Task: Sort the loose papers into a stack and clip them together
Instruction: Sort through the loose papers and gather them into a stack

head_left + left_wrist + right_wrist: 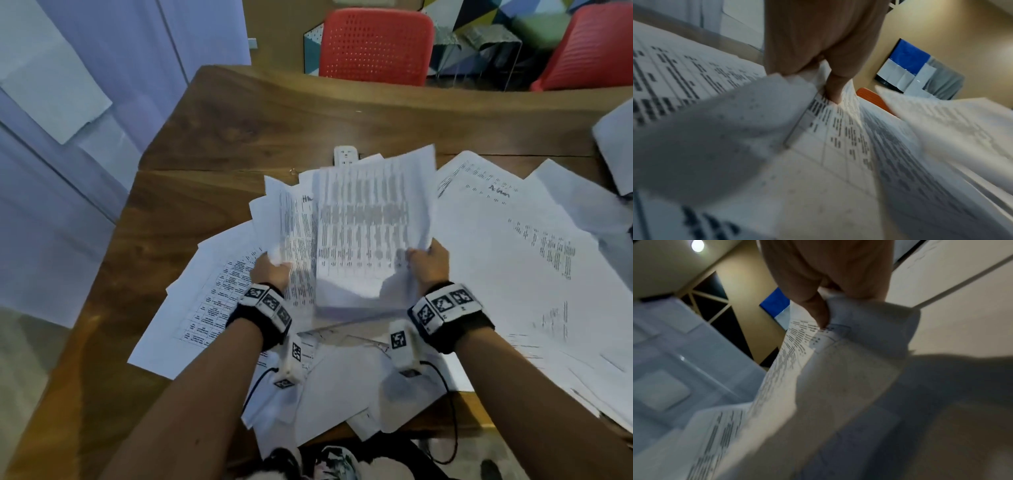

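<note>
Head view: both hands hold a thick bundle of white printed paper sheets [366, 233], raised over the brown wooden table [239, 130]. Left hand [270, 272] pinches the 9 o'clock edge, right hand [430, 262] grips the 3 o'clock edge. More loose printed sheets [513, 260] lie spread from 7 to 3 o'clock. Step looks like gathering. Next: square the edges, add the rest. No clip visible.
</note>
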Demonstrator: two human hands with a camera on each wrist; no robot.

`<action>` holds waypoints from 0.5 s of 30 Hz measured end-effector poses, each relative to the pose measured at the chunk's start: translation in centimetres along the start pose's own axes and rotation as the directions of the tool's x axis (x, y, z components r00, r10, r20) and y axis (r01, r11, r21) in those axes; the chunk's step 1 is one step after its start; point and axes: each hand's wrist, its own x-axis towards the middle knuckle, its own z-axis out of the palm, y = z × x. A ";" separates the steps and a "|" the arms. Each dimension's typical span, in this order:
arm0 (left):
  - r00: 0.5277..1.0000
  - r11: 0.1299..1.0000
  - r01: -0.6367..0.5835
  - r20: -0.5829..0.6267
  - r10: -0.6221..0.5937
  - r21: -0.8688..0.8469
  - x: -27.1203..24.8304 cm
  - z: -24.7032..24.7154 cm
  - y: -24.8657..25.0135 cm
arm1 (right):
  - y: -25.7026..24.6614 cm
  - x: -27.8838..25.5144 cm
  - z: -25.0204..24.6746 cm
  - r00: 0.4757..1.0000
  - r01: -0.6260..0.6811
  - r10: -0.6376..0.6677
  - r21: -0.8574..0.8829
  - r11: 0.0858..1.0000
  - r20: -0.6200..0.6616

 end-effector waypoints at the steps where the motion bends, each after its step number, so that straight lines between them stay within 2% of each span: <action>1: 1.000 0.999 0.023 -0.006 -0.023 0.029 0.4 -0.3 -0.2 | 0.0 -0.5 0.5 0.999 -0.007 0.010 -0.089 0.996 0.037; 3: 0.997 0.992 0.065 -0.039 -0.061 0.112 0.6 -0.9 -0.4 | 0.0 -1.4 1.8 0.993 0.015 0.017 -0.264 0.964 0.119; 5: 0.992 0.985 0.127 -0.039 -0.123 0.113 0.6 -1.0 -0.4 | -0.2 -2.1 3.1 0.982 0.067 0.011 -0.401 0.914 0.188; 8: 0.990 0.991 0.128 0.054 -0.129 0.025 0.5 -0.5 -0.2 | -1.1 -3.6 5.0 0.935 0.189 -0.036 -0.412 0.891 0.352; 11: 0.991 0.992 0.124 0.048 -0.125 0.010 0.5 -0.1 0.0 | -1.6 -6.1 6.8 0.826 0.338 -0.104 -0.339 0.878 0.554; 13: 0.987 0.988 0.153 0.040 -0.153 0.002 0.9 -0.3 -0.1 | -1.8 -7.7 7.7 0.747 0.529 -0.221 -0.361 0.768 0.627; 15: 0.986 0.987 0.156 0.060 -0.158 0.033 1.5 -0.6 -0.2 | -2.2 -8.7 7.9 0.644 0.691 -0.315 -0.355 0.630 0.697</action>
